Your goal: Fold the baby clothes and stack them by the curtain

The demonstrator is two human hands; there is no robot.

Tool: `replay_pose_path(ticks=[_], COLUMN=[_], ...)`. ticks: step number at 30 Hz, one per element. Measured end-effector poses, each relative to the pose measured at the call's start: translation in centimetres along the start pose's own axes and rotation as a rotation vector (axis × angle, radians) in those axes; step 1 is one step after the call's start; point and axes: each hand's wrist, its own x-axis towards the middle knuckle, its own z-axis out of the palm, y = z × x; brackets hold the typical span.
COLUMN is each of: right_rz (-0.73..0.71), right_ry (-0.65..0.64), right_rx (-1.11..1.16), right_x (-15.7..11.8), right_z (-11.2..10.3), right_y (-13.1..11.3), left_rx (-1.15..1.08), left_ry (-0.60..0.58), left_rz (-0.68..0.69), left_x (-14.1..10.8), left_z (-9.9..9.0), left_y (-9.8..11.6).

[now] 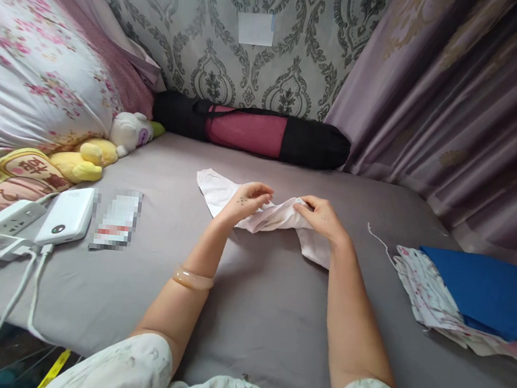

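A pale pink cloth garment point(279, 215) lies partly bunched on the grey sheet, one end spread toward the upper left and another hanging down at the right. My left hand point(249, 203) is at its middle left, thumb and fingers closed near the cloth's edge; what lies between the fingertips is too small to make out. My right hand point(321, 216) pinches the garment's upper edge at the right, fingers bent round it. Both hands are a short distance apart, with raised folds of the cloth between them.
Folded blue cloth point(482, 289) lies on patterned fabric point(427, 295) at the right. A power bank point(68, 215), power strip point(1, 233), cables and a blurred packet point(117, 220) are at the left. Plush toys point(91, 156) and a black-and-red bag point(250, 132) line the back.
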Motion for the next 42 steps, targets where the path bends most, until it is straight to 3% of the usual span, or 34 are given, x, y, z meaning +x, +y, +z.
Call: replay_pose_path(ticks=[4, 9, 13, 20, 26, 33, 38, 42], right_rz=[0.132, 0.283, 0.324, 0.347, 0.397, 0.374, 0.252, 0.183], right_ry=[0.177, 0.263, 0.268, 0.240, 0.161, -0.117, -0.175, -0.170], right_rx=[0.077, 0.028, 0.000, 0.012, 0.028, 0.180, 0.201, 0.156], right_x=[0.5, 0.8, 0.8, 0.6, 0.2, -1.2, -2.1, -2.7], right_z=[0.7, 1.9, 2.2, 2.2, 1.4, -1.2, -2.0, -3.5], right_y=[3.0, 5.9, 6.9, 7.3, 6.3, 4.0, 1.9, -0.9], left_rx=[0.103, 0.263, 0.354, 0.401, 0.447, 0.404, 0.418, 0.419], left_ry=[0.091, -0.045, -0.136, -0.118, -0.023, 0.069, 0.112, 0.071], left_rz=[0.026, 0.010, 0.014, 0.043, -0.006, -0.022, -0.010, 0.055], left_x=[-0.3, -0.8, -0.6, -0.1, -0.2, -0.3, -0.6, -1.0], left_z=[-2.0, -3.5, -3.4, -2.3, -2.0, -2.4, -3.5, -5.2], left_y=[0.6, 0.6, -0.3, -2.1, -2.3, -1.5, 0.6, 3.3])
